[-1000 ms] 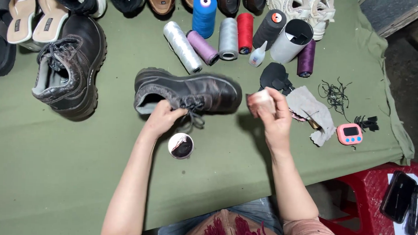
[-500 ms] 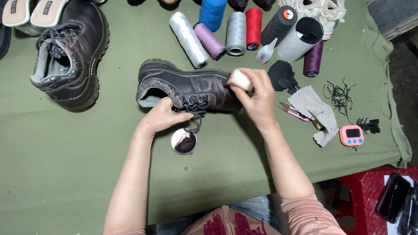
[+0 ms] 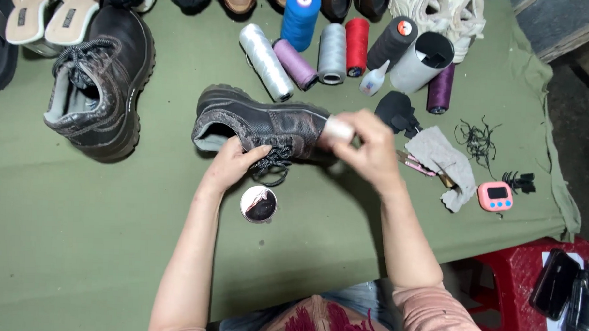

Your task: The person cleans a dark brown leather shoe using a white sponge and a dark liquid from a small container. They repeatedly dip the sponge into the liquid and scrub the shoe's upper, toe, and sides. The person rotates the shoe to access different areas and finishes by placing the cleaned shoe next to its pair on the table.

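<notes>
A worn black lace-up shoe [image 3: 263, 122] lies on its side in the middle of the green cloth. My left hand [image 3: 232, 164] grips it at the laces and tongue. My right hand [image 3: 367, 148] is closed on a small white pad [image 3: 338, 129] and presses it against the shoe's toe. An open round tin of dark polish [image 3: 258, 204] stands just below the shoe, close to my left wrist.
The matching black shoe [image 3: 98, 83] stands at left. Several thread spools [image 3: 325, 46], a grey tube [image 3: 421, 59] and a glue bottle [image 3: 374, 78] sit behind. A grey rag [image 3: 448, 161], pink timer [image 3: 494, 196] and black scraps lie at right. More footwear lines the far edge. A red stool [image 3: 506, 271] is at lower right.
My right hand has brought the white pad from the air down onto the shoe's toe and moves it along the leather. My left hand has kept its grip at the laces.
</notes>
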